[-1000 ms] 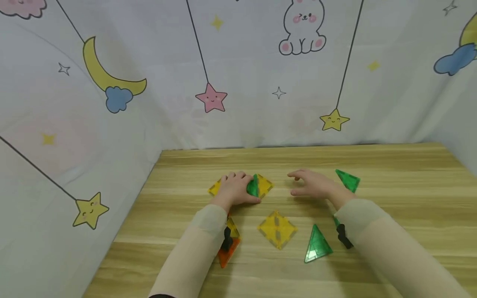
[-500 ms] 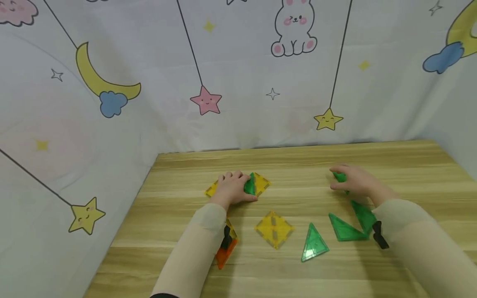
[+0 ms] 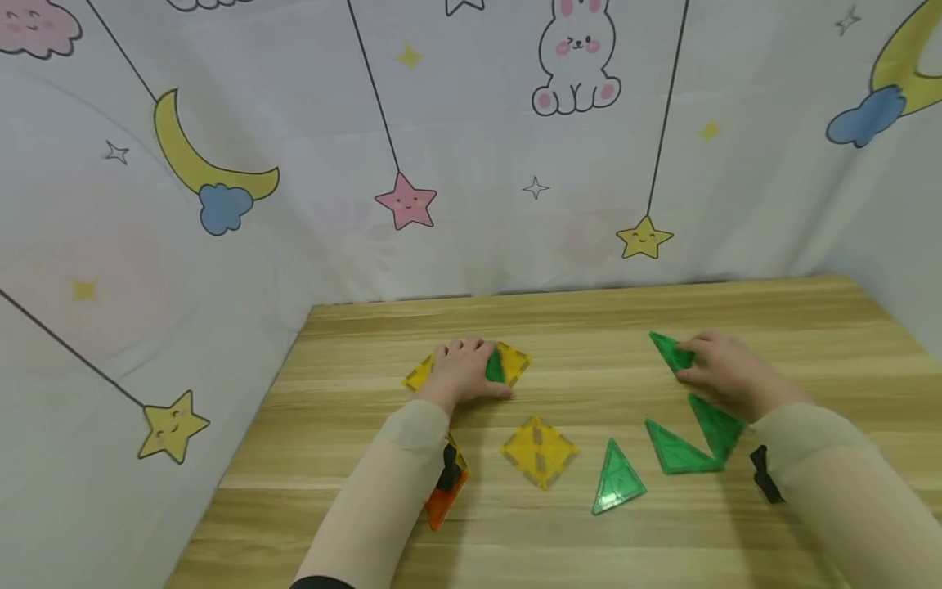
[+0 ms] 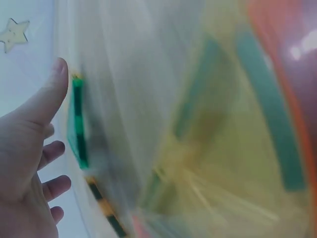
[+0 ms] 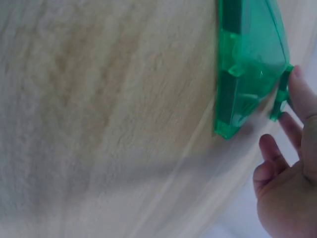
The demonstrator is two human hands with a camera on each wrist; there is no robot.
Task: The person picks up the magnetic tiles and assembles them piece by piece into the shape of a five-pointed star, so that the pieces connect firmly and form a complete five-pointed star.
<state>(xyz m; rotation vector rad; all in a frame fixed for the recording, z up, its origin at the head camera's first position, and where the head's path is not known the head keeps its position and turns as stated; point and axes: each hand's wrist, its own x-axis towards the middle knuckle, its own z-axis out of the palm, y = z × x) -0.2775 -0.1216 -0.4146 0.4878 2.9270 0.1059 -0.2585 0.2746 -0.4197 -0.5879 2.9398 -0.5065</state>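
In the head view, my left hand (image 3: 465, 372) sits over yellow tiles (image 3: 513, 364) at the back left, a green triangle tile (image 3: 495, 366) between its thumb and index finger. In the left wrist view, the thumb (image 4: 47, 96) lies close beside this green tile (image 4: 78, 124); the exact contact is hard to see. At the right, my right hand (image 3: 724, 370) pinches the edge of another green triangle tile (image 3: 668, 352) with thumb and index finger. In the right wrist view, that pinched tile (image 5: 281, 94) shows partly, behind a nearer green tile (image 5: 247, 64).
Near the right hand lie more green triangle tiles (image 3: 679, 450), one of them (image 3: 618, 483) closer to the front. A yellow diamond of tiles (image 3: 540, 452) lies in the middle. Orange and yellow tiles (image 3: 445, 497) are partly hidden under the left forearm. A printed curtain (image 3: 471, 245) borders the wooden table (image 3: 559, 540).
My right hand has moved right from the middle of the table to the far green triangle tile and now pinches it. The left hand stays almost still, and the view shifts slightly.
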